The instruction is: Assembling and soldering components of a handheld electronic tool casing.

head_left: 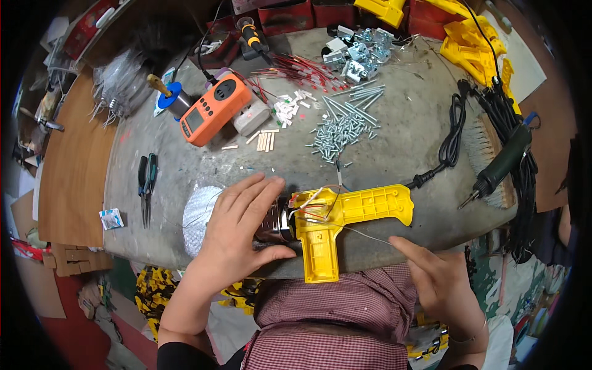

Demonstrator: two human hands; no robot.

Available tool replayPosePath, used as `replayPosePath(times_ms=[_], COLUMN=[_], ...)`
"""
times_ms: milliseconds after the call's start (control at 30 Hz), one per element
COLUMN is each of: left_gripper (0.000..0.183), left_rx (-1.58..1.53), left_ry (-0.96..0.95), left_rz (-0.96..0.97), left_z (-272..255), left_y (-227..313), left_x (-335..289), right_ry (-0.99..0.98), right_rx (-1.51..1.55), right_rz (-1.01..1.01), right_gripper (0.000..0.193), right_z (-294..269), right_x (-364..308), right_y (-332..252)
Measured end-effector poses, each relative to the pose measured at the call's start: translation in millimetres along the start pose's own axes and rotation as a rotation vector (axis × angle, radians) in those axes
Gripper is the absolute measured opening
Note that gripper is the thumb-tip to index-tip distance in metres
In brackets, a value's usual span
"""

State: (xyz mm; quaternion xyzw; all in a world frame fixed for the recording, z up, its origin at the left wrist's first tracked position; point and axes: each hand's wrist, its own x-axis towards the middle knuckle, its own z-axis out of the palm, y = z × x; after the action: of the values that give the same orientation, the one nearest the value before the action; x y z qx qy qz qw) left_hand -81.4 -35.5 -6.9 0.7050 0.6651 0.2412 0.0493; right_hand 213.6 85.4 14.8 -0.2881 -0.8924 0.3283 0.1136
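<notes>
A yellow plastic tool housing half lies hollow side up at the table's front edge, its ribs and loose wires showing. A dark, shiny metal barrel sits at its left end. Over that barrel my left hand curves, fingers extended on the far side and thumb on the near side, holding it. My right hand is closed, its fingertips pinching the end of a thin grey wire that runs out of the housing. A silvery bubble-wrap sheet lies partly beneath my left hand.
Screws and metal brackets are heaped at the back. An orange meter, a solder spool and pliers lie left. At right are a dark-handled screwdriver-like tool, a brush and black cables.
</notes>
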Motion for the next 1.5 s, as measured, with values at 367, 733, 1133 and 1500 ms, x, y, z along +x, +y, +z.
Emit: replayPosePath(times_ms=[367,733,1133,1500], left_gripper=[0.077,0.071,0.069,0.069], left_rx=[-0.018,-0.073,-0.105,-0.114], left_ry=[-0.100,-0.110,-0.094,-0.087], left_rz=[-0.096,-0.091,-0.082,-0.064], left_z=[-2,-4,-3,-3], left_y=[-19,-18,-20,-21], left_x=[-5,1,2,1], right_ry=[-0.013,-0.162,-0.309,-0.405], right_rx=[-0.134,-0.087,0.257,0.216], right_rz=[-0.215,-0.175,-0.060,-0.053], right_gripper=[0.051,0.044,0.040,0.040], right_z=[19,7,0,-10], right_x=[35,48,63,70], right_y=[-6,-25,3,-1])
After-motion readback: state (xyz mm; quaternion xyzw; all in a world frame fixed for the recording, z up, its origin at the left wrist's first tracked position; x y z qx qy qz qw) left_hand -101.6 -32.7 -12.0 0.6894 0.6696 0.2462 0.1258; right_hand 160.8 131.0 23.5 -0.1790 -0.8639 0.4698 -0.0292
